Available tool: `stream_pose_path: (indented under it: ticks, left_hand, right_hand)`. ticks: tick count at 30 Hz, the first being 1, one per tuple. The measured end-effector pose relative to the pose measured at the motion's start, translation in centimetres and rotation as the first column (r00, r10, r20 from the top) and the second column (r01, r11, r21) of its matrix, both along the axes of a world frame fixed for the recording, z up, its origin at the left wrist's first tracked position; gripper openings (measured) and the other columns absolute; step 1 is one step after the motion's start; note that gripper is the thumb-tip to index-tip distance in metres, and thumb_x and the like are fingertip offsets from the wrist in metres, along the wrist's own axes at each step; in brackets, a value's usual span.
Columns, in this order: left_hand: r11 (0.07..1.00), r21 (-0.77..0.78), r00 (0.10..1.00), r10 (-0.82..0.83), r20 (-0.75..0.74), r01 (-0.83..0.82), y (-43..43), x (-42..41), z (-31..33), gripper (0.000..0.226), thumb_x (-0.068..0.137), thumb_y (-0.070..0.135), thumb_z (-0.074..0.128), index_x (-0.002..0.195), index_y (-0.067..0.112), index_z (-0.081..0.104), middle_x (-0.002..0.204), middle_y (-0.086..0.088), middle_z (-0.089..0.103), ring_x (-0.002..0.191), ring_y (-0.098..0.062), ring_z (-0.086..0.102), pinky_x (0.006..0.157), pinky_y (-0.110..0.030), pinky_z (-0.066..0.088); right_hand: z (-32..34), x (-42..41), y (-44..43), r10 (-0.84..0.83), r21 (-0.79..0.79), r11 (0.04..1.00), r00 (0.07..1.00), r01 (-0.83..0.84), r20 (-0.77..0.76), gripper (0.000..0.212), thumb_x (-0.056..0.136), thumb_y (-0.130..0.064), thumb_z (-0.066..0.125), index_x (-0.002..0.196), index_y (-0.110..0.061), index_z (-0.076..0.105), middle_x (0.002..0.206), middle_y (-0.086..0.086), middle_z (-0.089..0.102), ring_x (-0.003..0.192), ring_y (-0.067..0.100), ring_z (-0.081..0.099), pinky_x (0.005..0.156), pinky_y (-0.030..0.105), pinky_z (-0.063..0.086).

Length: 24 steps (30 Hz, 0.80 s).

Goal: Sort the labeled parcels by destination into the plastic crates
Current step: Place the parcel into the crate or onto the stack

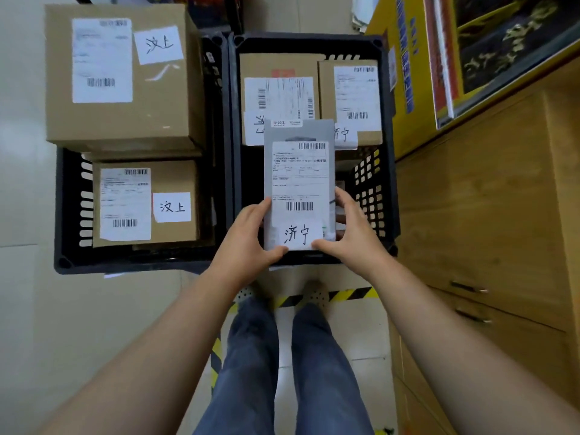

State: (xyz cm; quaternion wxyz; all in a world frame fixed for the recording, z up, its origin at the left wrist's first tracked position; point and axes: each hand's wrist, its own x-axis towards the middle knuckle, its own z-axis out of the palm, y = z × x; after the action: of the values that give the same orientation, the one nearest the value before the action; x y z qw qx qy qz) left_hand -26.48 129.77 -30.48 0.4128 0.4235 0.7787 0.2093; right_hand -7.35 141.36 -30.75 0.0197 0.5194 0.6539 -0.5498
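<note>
A flat grey parcel [298, 180] with a shipping label and a handwritten tag 济宁 hangs over the near part of the right black crate [389, 189]. My left hand [248, 237] grips its near left edge and my right hand [351, 227] grips its near right edge. Two brown boxes, one at the back left of that crate [276, 67] and one at the back right [354, 98], carry 济宁 tags too. The left black crate [67, 215] holds a small brown box [175, 177] tagged 汶上, and a large brown box [157, 102] with the same tag is stacked at its far end.
A wooden cabinet [486, 199] with drawer handles stands close on the right, with a yellow carton [405, 89] behind it. Yellow-black hazard tape [351, 295] crosses the tiled floor by my feet. Pale floor tiles lie to the left of the crates.
</note>
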Motion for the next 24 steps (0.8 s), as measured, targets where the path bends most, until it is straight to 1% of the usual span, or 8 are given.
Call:
stream_pose_path:
  ticks: [1, 3, 8, 11, 13, 15, 19, 24]
  left_hand:
    - [1.0, 0.006, 1.0, -0.002, -0.006, 0.002, -0.2, 0.1, 0.0, 0.098, 0.077, 0.029, 0.082, 0.155, 0.025, 0.023, 0.145, 0.006, 0.039, 0.126, -0.004, 0.041, 0.11, -0.028, 0.037]
    - [1.0, 0.011, 1.0, -0.003, -0.012, 0.003, -0.5, 0.2, 0.0, 0.098, 0.076, 0.03, 0.083, 0.155, 0.026, 0.024, 0.144, 0.007, 0.039, 0.123, 0.0, 0.039, 0.108, -0.024, 0.036]
    - [1.0, -0.003, 1.0, 0.019, -0.016, -0.019, -1.1, 1.1, 0.1, 0.097, 0.077, 0.029, 0.082, 0.154, 0.025, 0.024, 0.145, 0.007, 0.037, 0.124, -0.003, 0.041, 0.105, -0.02, 0.034]
    - [0.998, -0.018, 0.998, 0.066, -0.003, -0.066, -1.3, 1.8, -0.1, 0.099, 0.078, 0.027, 0.082, 0.155, 0.025, 0.02, 0.146, 0.008, 0.036, 0.121, 0.0, 0.039, 0.106, -0.02, 0.035]
    - [0.995, -0.035, 0.996, 0.091, -0.003, -0.091, -1.0, 1.9, -0.6, 0.103, 0.076, 0.028, 0.083, 0.156, 0.024, 0.019, 0.145, 0.005, 0.038, 0.123, -0.008, 0.045, 0.108, -0.03, 0.041]
    - [0.995, -0.062, 0.997, 0.083, -0.008, -0.083, -0.3, 1.8, -1.2, 0.104, 0.075, 0.027, 0.084, 0.156, 0.023, 0.019, 0.143, 0.003, 0.04, 0.123, -0.013, 0.047, 0.106, -0.033, 0.043]
    - [0.991, -0.11, 0.997, 0.069, -0.031, -0.072, 0.8, 1.7, -2.6, 0.1, 0.075, 0.024, 0.084, 0.154, 0.021, 0.024, 0.138, 0.001, 0.043, 0.119, -0.014, 0.049, 0.101, -0.028, 0.042]
    - [0.983, -0.165, 0.991, 0.066, -0.114, -0.085, 1.7, 2.0, -4.8, 0.086, 0.078, 0.024, 0.08, 0.149, 0.02, 0.032, 0.131, -0.001, 0.047, 0.112, -0.018, 0.053, 0.094, -0.03, 0.044]
  right_hand:
    - [-0.2, 0.2, -0.3, -0.004, -0.009, 1.0, 1.0, 0.004, -0.008, 0.102, 0.078, -0.011, 0.082, 0.155, -0.035, 0.019, 0.152, -0.01, 0.029, 0.096, -0.02, 0.046, 0.067, -0.006, 0.038]
    - [-0.2, 0.5, -0.6, -0.004, -0.009, 1.0, 1.0, 0.004, -0.023, 0.102, 0.079, -0.014, 0.081, 0.155, -0.037, 0.018, 0.151, -0.011, 0.029, 0.102, -0.01, 0.049, 0.068, -0.003, 0.04]
    - [-0.3, 0.9, -0.9, 0.004, -0.022, 1.0, 0.999, -0.004, -0.037, 0.101, 0.08, -0.017, 0.08, 0.156, -0.036, 0.017, 0.154, -0.012, 0.027, 0.126, 0.005, 0.042, 0.092, 0.016, 0.044]
    - [-0.7, 1.2, -1.0, 0.035, -0.024, 0.999, 0.999, -0.036, -0.025, 0.103, 0.081, -0.019, 0.08, 0.157, -0.038, 0.013, 0.155, -0.013, 0.025, 0.126, -0.003, 0.032, 0.091, 0.007, 0.035]
    - [-1.2, 1.2, -0.8, 0.054, -0.031, 0.998, 0.999, -0.054, -0.01, 0.106, 0.081, -0.021, 0.081, 0.158, -0.036, 0.009, 0.157, -0.012, 0.022, 0.126, -0.005, 0.026, 0.099, 0.015, 0.03]
    - [-1.9, 1.0, -0.4, 0.065, -0.039, 0.997, 0.998, -0.065, 0.003, 0.108, 0.081, -0.021, 0.081, 0.159, -0.034, 0.008, 0.157, -0.009, 0.023, 0.128, -0.002, 0.027, 0.102, 0.022, 0.028]
    - [-4.4, 0.3, 0.4, 0.091, -0.063, 0.994, 0.995, -0.088, 0.043, 0.112, 0.078, -0.021, 0.084, 0.159, -0.031, 0.008, 0.158, -0.005, 0.026, 0.141, 0.014, 0.032, 0.106, 0.032, 0.036]
    - [-7.2, -0.7, 1.5, 0.105, -0.068, 0.993, 0.991, -0.099, 0.08, 0.102, 0.081, -0.019, 0.081, 0.158, -0.031, 0.014, 0.155, -0.002, 0.035, 0.138, 0.019, 0.039, 0.105, 0.034, 0.04]
